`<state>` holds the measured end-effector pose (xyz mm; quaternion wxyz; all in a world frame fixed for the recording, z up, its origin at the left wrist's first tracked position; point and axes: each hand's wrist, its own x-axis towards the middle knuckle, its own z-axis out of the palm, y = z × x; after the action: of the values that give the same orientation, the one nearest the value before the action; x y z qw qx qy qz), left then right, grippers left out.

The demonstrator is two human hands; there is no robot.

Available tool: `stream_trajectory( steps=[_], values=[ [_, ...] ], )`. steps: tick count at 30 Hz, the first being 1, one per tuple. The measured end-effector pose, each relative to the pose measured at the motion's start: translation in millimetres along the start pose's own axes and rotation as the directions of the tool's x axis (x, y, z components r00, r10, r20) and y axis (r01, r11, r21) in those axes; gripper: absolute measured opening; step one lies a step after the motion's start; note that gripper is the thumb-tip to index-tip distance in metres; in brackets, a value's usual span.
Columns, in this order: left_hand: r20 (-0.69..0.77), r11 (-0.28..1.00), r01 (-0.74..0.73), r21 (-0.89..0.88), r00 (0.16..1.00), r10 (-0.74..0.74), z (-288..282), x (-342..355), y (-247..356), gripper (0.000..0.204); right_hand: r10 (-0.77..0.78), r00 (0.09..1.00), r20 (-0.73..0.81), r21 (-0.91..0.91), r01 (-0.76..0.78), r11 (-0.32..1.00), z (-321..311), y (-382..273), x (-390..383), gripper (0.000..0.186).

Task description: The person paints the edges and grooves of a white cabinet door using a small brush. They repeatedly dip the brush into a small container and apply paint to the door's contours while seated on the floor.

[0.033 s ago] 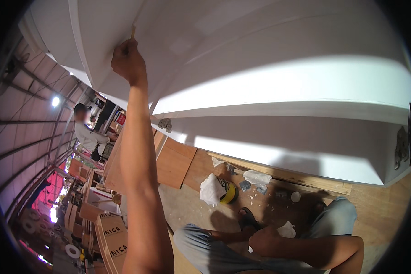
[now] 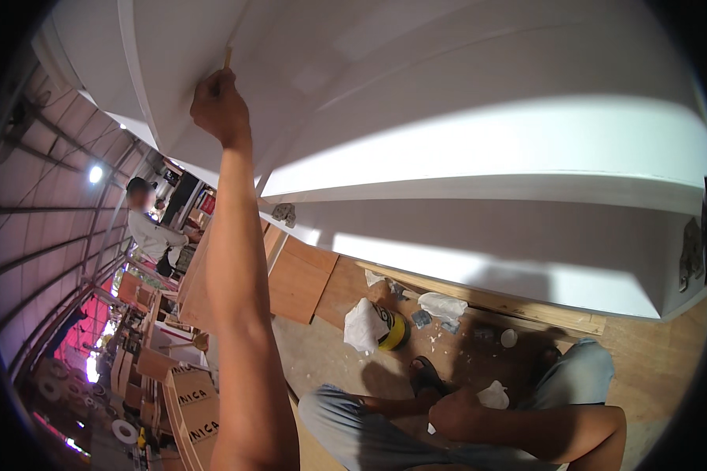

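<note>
My left hand [image 2: 220, 106] reaches up, its fingers closed around a thin yellowish stick [image 2: 228, 58]. The stick's tip is at or close to a seam in the shaded white panel [image 2: 291, 47] of a large cabinet; contact cannot be made out. Over my lap, my right hand [image 2: 454, 414] is closed on a crumpled white cloth or paper [image 2: 493, 395]. A small white bit of it also shows on the other side of the fist.
Metal hinges [image 2: 283, 214] are fixed at the cabinet's edges. Below lie a wooden strip [image 2: 511, 302], crumpled white rags [image 2: 442, 305] and a yellow-and-black tub [image 2: 395, 330] partly under a cloth. Boards [image 2: 302, 271] lean at left. Another person [image 2: 151, 231] stands farther off.
The stick and my left fingers have shifted down very slightly along the panel. My right hand has not visibly moved.
</note>
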<state>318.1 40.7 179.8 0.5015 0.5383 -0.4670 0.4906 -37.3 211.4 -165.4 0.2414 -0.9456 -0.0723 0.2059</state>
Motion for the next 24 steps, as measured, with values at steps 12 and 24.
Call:
stream_trajectory(
  steps=[12,24],
  values=[
    [0.107,0.883,-0.466,0.056,0.882,0.459,-6.9,6.4,-145.6,0.021,0.037,0.957,-0.288,0.213,0.027,0.977,106.4,34.1,80.3,0.008],
    [0.837,0.223,0.961,-0.165,0.256,-0.483,-294.8,-245.6,30.1,0.026,-0.097,0.976,-0.194,-0.116,0.075,0.99,32.6,5.7,10.6,0.017]
  ],
)
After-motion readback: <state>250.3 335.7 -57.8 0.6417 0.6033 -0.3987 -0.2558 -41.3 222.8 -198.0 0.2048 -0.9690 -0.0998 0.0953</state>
